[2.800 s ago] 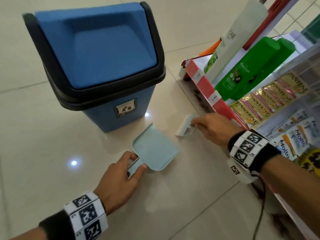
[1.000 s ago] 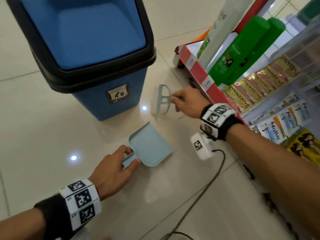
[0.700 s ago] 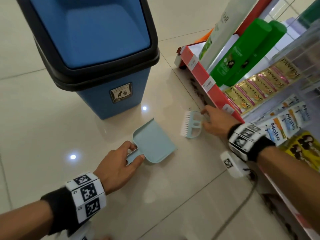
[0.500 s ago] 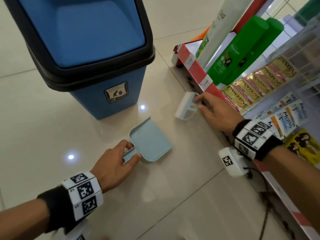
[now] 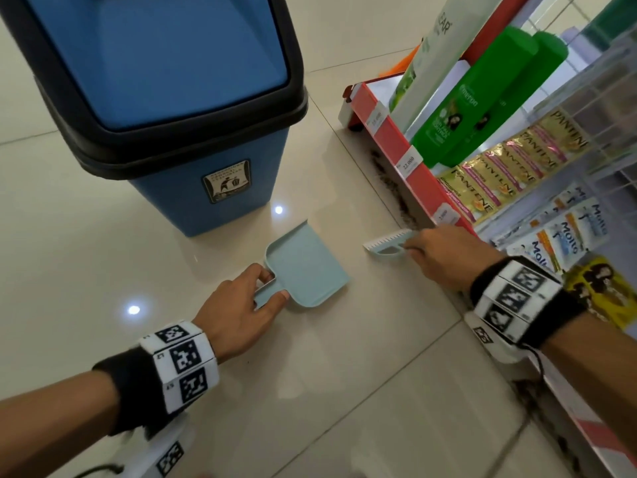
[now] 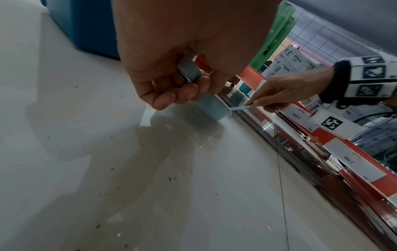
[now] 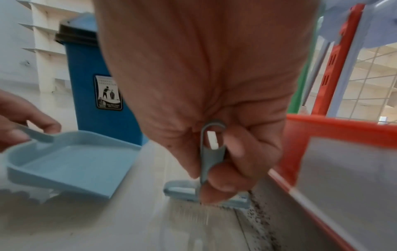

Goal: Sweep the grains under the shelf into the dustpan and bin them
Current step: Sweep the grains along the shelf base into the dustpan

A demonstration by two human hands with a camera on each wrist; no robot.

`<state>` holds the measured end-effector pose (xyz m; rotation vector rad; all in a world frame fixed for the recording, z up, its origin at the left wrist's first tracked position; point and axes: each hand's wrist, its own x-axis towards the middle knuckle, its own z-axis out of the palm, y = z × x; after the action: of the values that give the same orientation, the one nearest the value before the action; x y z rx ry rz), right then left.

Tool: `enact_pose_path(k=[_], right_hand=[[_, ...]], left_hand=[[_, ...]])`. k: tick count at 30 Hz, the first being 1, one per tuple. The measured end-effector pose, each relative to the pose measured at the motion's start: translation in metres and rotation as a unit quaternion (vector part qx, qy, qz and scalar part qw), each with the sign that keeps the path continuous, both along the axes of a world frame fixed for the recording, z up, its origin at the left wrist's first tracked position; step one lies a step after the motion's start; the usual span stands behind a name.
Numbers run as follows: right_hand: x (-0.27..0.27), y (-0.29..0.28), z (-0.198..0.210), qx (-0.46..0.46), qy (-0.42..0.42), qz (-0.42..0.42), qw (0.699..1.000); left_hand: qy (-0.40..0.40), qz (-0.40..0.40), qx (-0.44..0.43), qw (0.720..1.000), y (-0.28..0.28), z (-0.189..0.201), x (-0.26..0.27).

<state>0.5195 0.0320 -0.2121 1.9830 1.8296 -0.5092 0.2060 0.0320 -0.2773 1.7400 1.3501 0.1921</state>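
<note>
The bin [image 5: 165, 98] runs off the top edge, its lid cut short. The bottles [image 5: 472, 98] lose their tops the same way. The shelf [image 5: 406, 157] hides how far the grains [image 5: 396, 198] reach beneath it. The brush [image 7: 206, 191] bristles smear into blur, and the right hand [image 7: 206, 84] covers most of its handle.

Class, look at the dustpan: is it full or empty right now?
Empty. The dustpan shows a bare blue floor; the grains lie along the shelf base.
</note>
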Motion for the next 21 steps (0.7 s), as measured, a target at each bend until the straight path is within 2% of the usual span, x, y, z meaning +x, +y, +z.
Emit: enact_pose_path(k=[2, 6, 11, 17, 21], right_hand=[[0.003, -0.001, 0.006, 0.05, -0.002, 0.006, 0.999], [-0.019, 0.034, -0.001, 0.195, 0.061, -0.004, 0.979], [-0.053, 0.113, -0.04, 0.29, 0.016, 0.01, 0.957], [-0.051, 0.154, -0.081, 0.292, -0.025, -0.095, 0.951], [-0.045, 0.151, -0.087, 0.257, -0.036, -0.113, 0.959]], left_hand=[[-0.001, -0.003, -0.004, 1.0, 0.004, -0.002, 0.002], [-0.013, 0.005, -0.013, 1.0, 0.015, -0.003, 0.014], [-0.037, 0.022, -0.011, 0.999, 0.039, -0.005, 0.035], [-0.076, 0.047, -0.022, 0.996, 0.065, -0.009, 0.046], [-0.081, 0.05, -0.024, 0.995, 0.068, -0.015, 0.049]])
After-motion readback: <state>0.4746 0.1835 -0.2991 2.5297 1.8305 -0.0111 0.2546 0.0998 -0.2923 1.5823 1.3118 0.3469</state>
